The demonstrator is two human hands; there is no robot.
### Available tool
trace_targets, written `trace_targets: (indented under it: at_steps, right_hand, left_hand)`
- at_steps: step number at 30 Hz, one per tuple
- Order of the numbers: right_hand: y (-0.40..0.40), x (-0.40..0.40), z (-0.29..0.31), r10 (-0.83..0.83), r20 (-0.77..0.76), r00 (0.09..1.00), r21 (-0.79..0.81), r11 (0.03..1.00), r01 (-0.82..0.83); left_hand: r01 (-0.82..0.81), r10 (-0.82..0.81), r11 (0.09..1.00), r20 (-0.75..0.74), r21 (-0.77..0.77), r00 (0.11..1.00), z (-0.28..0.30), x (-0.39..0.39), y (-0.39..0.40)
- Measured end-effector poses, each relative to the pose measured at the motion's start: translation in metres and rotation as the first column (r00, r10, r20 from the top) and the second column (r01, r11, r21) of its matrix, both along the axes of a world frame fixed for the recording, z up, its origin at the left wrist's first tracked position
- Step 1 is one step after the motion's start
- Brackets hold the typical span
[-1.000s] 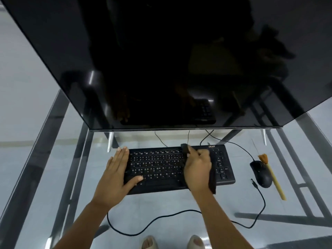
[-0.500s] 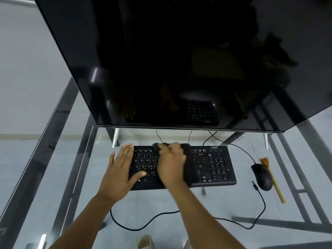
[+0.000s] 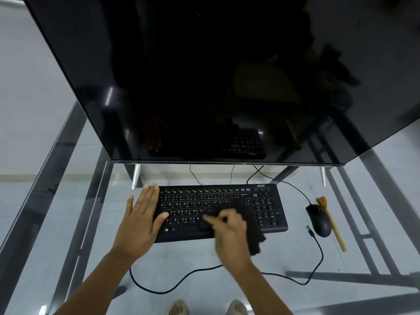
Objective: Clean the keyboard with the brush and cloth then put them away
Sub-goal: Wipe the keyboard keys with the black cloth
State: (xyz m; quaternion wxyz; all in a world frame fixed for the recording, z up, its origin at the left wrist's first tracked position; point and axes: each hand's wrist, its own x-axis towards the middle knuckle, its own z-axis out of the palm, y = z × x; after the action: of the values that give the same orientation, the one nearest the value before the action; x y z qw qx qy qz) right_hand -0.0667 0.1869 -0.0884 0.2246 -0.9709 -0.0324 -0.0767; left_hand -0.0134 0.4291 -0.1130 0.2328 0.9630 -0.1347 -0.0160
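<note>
A black keyboard lies on the glass desk below the monitor. My left hand rests flat on the keyboard's left end, fingers straight, thumb on the keys. My right hand, blurred by motion, holds a black cloth over the lower middle keys; the cloth hangs past the keyboard's front edge. The brush, with a pale wooden handle and orange-brown bristles, lies on the desk to the right of the mouse, untouched.
A large dark monitor overhangs the back of the desk. A black mouse sits right of the keyboard, its cable looping along the front. The glass desk has metal frame bars; my feet show beneath.
My right hand with the cloth swept from the keyboard's right part to the upper left keys, then down to the lower middle. My left hand stayed on the left end.
</note>
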Motion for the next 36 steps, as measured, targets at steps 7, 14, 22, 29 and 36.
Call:
trace_targets:
  at_steps: [7,14,22,29,36]
  right_hand:
    - [-0.063,-0.019,-0.007,0.013,-0.024,1.0,0.032,0.999,-0.012]
    - [0.002,-0.017,0.002,0.219,-0.036,0.975,-0.007,0.976,-0.219]
    - [-0.033,-0.026,-0.004,-0.002,0.005,1.0,-0.005,1.0,0.003]
    - [0.015,0.01,0.009,-0.034,-0.005,0.999,0.048,0.998,0.034]
    - [0.055,0.054,0.015,-0.278,-0.15,0.949,0.025,0.958,0.285]
  left_hand:
    - [0.019,-0.019,1.0,-0.011,0.0,1.0,0.002,0.0,0.001]
    - [0.024,-0.024,1.0,-0.013,-0.018,1.0,0.002,-0.001,0.0]
    - [0.032,-0.033,0.999,-0.003,-0.032,0.999,0.002,-0.001,0.001]
    - [0.05,-0.05,0.997,-0.004,-0.056,0.999,0.003,-0.001,0.002]
    - [-0.119,0.11,0.977,-0.062,-0.176,0.992,0.008,-0.01,0.0]
